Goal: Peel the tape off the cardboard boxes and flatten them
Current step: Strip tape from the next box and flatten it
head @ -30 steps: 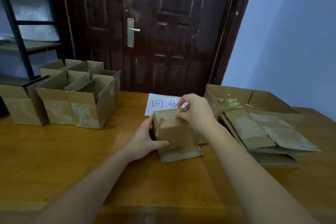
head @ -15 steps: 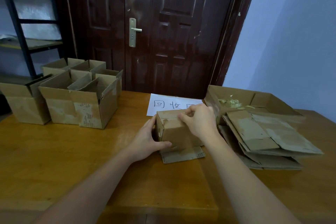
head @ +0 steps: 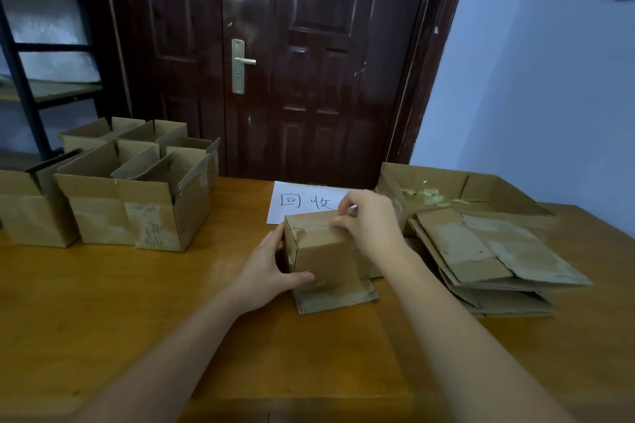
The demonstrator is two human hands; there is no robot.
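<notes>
We have a flat stack (head: 494,257) done at right; our left hand (head: 266,268) grips the box (head: 323,251), our right hand (head: 369,223) pinches its tape; open boxes (head: 120,196) wait.

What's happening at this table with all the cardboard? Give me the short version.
A person is working on a small closed cardboard box in the middle of the wooden table. The left hand grips its left side to steady it, while the right hand pinches at the tape along the top seam. Flattened boxes are stacked to the right, beside an open box holding balled-up tape. Several open boxes wait on the left.
</notes>
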